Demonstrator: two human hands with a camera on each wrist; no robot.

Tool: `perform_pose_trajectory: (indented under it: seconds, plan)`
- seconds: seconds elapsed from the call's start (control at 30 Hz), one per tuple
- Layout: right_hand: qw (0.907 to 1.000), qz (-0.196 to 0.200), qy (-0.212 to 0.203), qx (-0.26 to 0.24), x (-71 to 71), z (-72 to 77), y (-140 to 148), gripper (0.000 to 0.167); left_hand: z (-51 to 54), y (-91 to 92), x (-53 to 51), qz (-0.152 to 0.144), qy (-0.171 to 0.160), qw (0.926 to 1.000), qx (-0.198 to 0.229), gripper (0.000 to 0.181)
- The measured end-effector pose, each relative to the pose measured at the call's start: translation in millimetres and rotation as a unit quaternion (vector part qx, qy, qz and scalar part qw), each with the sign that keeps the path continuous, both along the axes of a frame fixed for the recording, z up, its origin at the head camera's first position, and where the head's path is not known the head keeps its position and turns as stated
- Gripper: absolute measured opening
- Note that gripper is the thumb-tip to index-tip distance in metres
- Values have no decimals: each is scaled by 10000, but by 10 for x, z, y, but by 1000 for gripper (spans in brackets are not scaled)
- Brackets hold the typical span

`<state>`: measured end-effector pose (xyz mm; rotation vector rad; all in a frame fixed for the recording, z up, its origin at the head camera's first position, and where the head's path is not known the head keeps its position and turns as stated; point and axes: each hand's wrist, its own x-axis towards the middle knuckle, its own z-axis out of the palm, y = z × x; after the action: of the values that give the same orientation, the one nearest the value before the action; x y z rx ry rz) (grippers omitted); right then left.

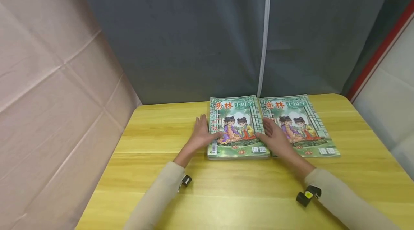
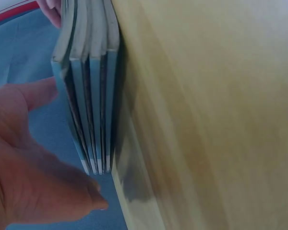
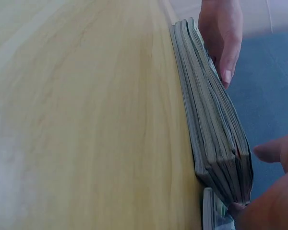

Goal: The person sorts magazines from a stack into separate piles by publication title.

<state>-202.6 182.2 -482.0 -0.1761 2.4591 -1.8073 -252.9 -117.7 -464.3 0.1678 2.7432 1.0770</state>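
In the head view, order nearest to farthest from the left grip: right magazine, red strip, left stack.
1. Left stack: directly right of the left grip.
2. Right magazine: just right of the stack.
3. Red strip: far right.

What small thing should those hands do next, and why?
Perhaps gently squeeze the thicker magazine stack to square it: the left hand and right hand flank it, and its edges look slightly uneven.
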Motion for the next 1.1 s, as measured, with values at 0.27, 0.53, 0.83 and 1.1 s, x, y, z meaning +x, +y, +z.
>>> perform_pose_trajectory:
  seconds: [0.27,0.53,0.83,1.1]
  plan:
    - [9927,45,-306,1167,-6,20,-81,105,-74,-2,3,-323,-146,9993,-115,113]
    - [9916,22,-266,1263,5,20,-100,103,-88,27,26,-402,33,9992,-60,110]
    - [9946,-15,-557,879,-22,63,-65,103,-3,195,36,-138,534,9912,1202,88]
    - [9931,-67,-1170,-45,-8,161,-51,104,201,380,134,211,246,9719,2332,72]
